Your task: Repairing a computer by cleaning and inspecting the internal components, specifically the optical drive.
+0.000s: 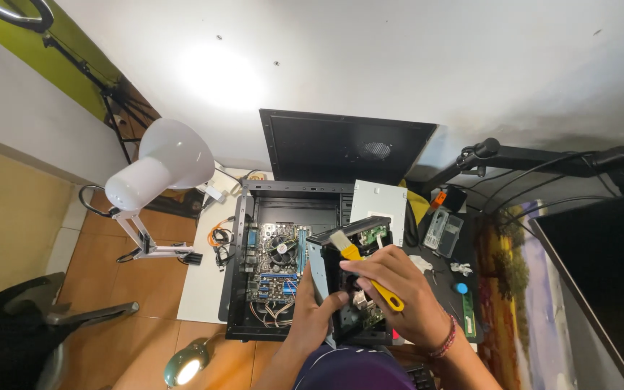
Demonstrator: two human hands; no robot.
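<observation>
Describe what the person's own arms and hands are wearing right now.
Both forearms are bare, with no sleeves showing. The left hand wears no glove, ring or band that I can see. The right hand is also ungloved, and a red beaded bracelet circles its wrist.

Scene evenly bright. Glare patch on the wall (219, 76); white lamp (164, 162) and small lit lamp (186, 367) in view. Strong wide-angle bending at edges. Centre sharp; right edge dark and soft.
</observation>
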